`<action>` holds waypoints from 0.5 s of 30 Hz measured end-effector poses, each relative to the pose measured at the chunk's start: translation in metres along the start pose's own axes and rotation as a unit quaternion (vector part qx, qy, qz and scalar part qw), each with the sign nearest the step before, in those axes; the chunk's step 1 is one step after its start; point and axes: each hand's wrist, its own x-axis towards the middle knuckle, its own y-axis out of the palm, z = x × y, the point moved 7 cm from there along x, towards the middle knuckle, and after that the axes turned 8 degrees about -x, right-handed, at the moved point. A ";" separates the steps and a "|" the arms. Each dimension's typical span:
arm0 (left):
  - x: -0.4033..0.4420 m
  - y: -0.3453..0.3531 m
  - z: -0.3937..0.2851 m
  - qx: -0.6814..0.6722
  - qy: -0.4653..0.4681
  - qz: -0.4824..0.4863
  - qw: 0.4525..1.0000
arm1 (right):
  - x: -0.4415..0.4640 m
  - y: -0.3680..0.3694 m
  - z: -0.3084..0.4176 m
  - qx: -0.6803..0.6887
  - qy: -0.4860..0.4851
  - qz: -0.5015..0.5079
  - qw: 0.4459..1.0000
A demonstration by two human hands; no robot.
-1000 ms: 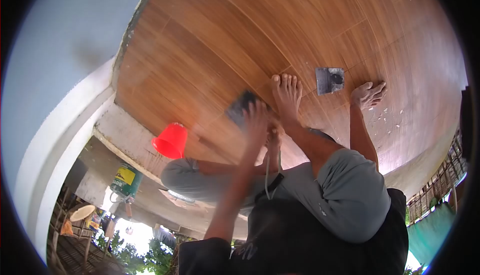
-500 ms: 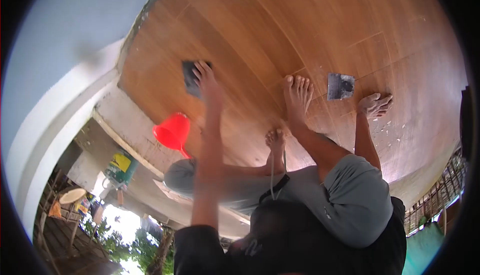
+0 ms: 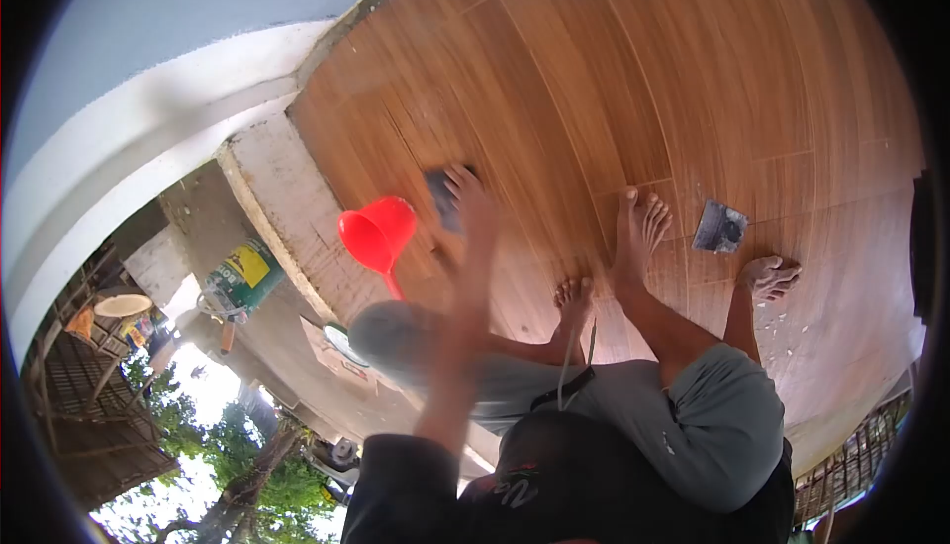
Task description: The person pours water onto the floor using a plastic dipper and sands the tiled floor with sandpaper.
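On the wood-look tile floor (image 3: 554,118), my left hand (image 3: 469,197) presses a dark, flat, square pad (image 3: 443,199), its fingers over one edge; the arm is blurred. I cannot make out what the pad is made of. My right hand (image 3: 770,277) rests on the floor with its fingers out and nothing in them. Close to it lies a second dark square piece (image 3: 720,227) with grey smears, untouched. A red plastic dipper (image 3: 378,232) with a long handle sits left of my left hand.
My bare foot (image 3: 643,232) stands between the two squares. A raised concrete ledge (image 3: 287,178) borders the floor on the left, below a pale wall (image 3: 198,69). Beyond it is a green container with a yellow label (image 3: 242,272). Pale crumbs lie by my right hand.
My view has shifted, so the scene sits lower and further right. My left hand has drawn the dark pad back toward me, nearer the dipper's level. My right hand stays on the floor.
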 end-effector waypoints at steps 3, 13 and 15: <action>-0.035 0.026 0.008 -0.019 -0.063 0.104 0.992 | -0.003 -0.004 0.003 -0.065 -0.013 0.028 0.997; -0.041 0.081 0.033 0.118 -0.015 0.084 0.989 | 0.026 -0.044 0.018 -0.068 0.021 0.069 0.995; -0.043 0.079 0.023 0.184 -0.035 0.166 0.968 | 0.027 -0.040 0.018 -0.064 0.030 -0.040 0.997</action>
